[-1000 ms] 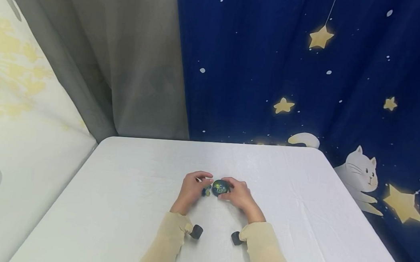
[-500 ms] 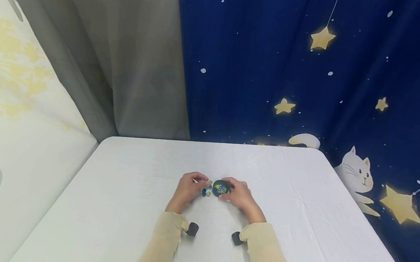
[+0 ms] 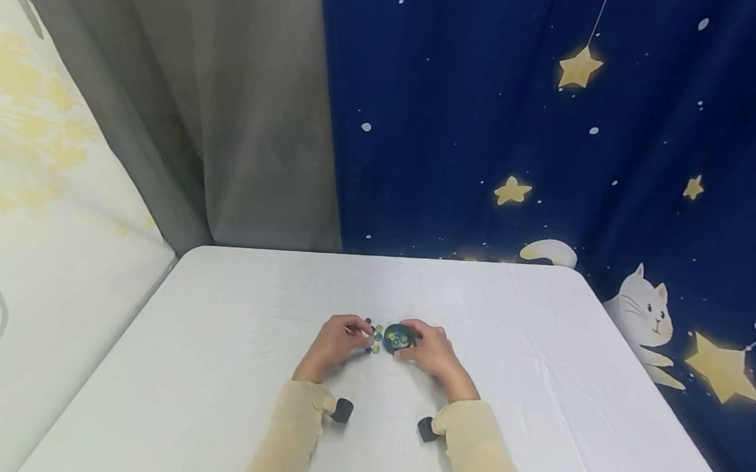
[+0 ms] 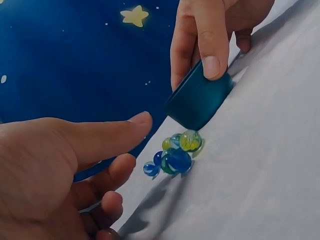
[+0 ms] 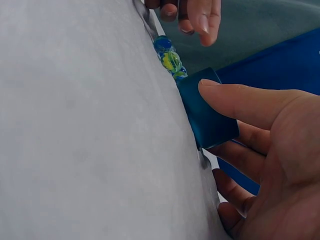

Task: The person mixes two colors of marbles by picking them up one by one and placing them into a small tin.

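Observation:
My right hand (image 3: pixel 428 351) holds a small round teal cup (image 5: pixel 205 112) by its side, with the thumb on one side and fingers on the other. In the head view, several marbles show inside the cup. Loose glass marbles (image 4: pixel 176 154), blue, green and yellow, lie in a cluster on the white cloth just left of the cup. Beside that cluster is my left hand (image 3: pixel 339 340). In the left wrist view its thumb and loosely bent fingers stand apart with nothing between them.
A white cloth covers the table (image 3: pixel 250 300). Behind it hang a grey curtain (image 3: pixel 268 114) and a dark blue curtain (image 3: pixel 456 125) with stars and a cat. A black wrist camera (image 3: pixel 343 411) sits at the left sleeve, another at the right.
My left hand has drawn back a little to the left, and more loose marbles now show beside the cup. The right hand and cup have stayed in place.

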A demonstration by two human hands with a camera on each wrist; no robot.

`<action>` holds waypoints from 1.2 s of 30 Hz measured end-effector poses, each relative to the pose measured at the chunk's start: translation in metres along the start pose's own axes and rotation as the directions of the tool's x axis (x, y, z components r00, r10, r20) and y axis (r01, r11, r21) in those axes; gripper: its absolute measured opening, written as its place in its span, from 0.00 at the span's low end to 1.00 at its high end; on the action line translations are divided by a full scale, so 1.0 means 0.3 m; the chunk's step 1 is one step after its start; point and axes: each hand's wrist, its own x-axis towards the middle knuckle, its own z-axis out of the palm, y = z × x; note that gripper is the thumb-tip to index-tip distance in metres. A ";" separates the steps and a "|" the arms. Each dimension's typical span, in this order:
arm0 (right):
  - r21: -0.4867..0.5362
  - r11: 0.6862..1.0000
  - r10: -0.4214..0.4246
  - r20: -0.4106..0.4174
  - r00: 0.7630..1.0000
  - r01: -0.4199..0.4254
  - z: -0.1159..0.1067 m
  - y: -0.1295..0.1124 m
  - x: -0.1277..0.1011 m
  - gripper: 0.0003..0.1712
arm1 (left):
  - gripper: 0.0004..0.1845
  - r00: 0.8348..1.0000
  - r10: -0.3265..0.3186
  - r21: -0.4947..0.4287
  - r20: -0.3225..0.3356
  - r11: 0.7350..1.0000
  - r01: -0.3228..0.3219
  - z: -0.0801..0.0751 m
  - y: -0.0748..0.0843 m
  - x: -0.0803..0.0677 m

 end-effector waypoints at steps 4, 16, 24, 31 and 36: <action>-0.001 1.000 0.005 -0.006 1.000 -0.005 0.004 0.002 0.006 0.33 | 0.08 0.998 0.029 0.018 0.049 0.999 -0.030 -0.009 -0.011 0.001; 0.000 1.000 0.013 -0.002 1.000 -0.013 0.008 0.001 0.014 0.33 | 0.11 0.994 0.062 0.033 0.090 0.997 -0.065 -0.015 -0.034 0.003; 0.003 1.000 0.023 -0.006 1.000 -0.023 0.009 -0.001 0.013 0.34 | 0.13 0.992 0.058 0.064 0.108 0.996 -0.065 -0.016 -0.038 0.006; 0.002 1.000 0.018 -0.010 1.000 -0.018 0.008 -0.003 0.012 0.34 | 0.14 0.996 0.028 0.116 0.089 0.992 -0.039 -0.005 -0.036 0.008; 0.004 1.000 0.019 -0.010 1.000 -0.019 0.007 -0.006 0.010 0.34 | 0.14 0.997 0.016 0.151 0.074 0.988 -0.027 0.002 -0.034 0.007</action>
